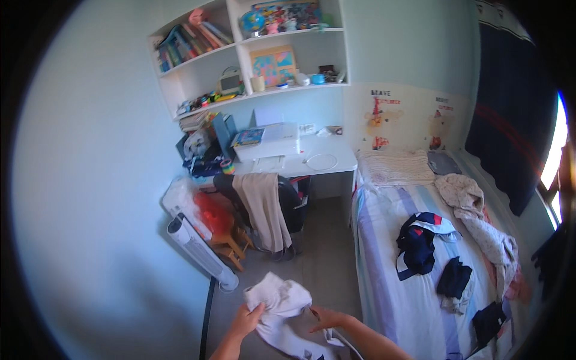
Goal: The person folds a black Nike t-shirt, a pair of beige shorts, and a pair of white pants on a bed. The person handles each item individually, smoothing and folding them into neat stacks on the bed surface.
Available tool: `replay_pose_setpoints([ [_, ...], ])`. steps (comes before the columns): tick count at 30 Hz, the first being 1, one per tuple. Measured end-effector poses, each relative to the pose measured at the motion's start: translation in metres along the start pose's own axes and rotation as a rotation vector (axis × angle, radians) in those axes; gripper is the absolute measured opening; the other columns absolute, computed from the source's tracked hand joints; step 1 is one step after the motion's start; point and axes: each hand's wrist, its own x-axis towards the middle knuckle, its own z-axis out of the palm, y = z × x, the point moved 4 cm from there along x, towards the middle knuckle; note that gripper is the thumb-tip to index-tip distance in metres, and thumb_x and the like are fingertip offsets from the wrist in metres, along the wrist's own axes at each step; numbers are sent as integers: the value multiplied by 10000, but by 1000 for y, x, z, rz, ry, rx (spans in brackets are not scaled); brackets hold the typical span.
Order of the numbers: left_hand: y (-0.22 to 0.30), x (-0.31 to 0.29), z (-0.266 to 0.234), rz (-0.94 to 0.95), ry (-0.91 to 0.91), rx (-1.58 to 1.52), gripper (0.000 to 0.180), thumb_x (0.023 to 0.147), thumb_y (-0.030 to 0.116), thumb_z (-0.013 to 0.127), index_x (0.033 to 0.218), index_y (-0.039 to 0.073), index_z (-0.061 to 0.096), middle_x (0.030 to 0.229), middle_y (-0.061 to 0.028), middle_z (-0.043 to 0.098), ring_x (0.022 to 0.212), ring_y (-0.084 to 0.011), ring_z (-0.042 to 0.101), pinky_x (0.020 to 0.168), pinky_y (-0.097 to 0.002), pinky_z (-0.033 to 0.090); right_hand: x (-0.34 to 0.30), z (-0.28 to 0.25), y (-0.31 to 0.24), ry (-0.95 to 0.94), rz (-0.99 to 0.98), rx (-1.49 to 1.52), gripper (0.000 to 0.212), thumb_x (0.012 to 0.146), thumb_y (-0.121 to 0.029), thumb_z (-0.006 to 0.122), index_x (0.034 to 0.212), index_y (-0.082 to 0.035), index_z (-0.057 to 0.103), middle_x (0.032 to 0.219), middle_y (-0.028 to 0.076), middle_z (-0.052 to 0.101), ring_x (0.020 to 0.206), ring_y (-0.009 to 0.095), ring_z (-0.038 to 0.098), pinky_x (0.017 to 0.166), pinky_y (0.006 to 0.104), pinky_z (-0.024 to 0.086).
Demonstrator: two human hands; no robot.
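Observation:
A white long-sleeved garment (pixel 277 296) hangs bunched in front of me, low in the head view, above the grey floor. My left hand (pixel 245 320) is closed on its left edge, with the thumb on top of the cloth. At the garment's right side is my right hand (pixel 329 318), its thumb and fingers apart and reaching toward the cloth. No fold of cloth shows clearly between them. The lower part of the garment trails down between my forearms, where a dark patch shows near the bottom rim.
On the right, a striped bed (pixel 384 240) bears a navy and white jacket (pixel 418 243), dark folded clothes (pixel 454 278) and a crumpled blanket (pixel 474 204). Ahead, a chair (pixel 291 198) with beige trousers (pixel 262 204) stands at a white desk (pixel 333 147). A tower fan (pixel 201 249) leans left.

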Motion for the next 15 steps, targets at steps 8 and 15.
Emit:
replay_pose_setpoints([
  [8, 2, 15, 52, -75, -349, 127, 248, 954, 272, 584, 1051, 55, 654, 925, -42, 677, 877, -123, 596, 799, -303, 467, -41, -84, -154, 980, -229, -259, 1387, 395, -420, 950, 1463, -8, 167, 1494, 251, 210, 1371, 402, 256, 1122, 462, 222],
  [15, -9, 1, 72, -85, -484, 303, 342, 933, 371, 595, 932, 31, 631, 711, -98, 645, 659, -222, 608, 654, -356, 473, -8, -40, -142, 52, -27, -91, 997, 612, -428, 849, 1411, -89, 359, 1084, 185, 651, 1054, 337, 621, 950, 426, 456],
])
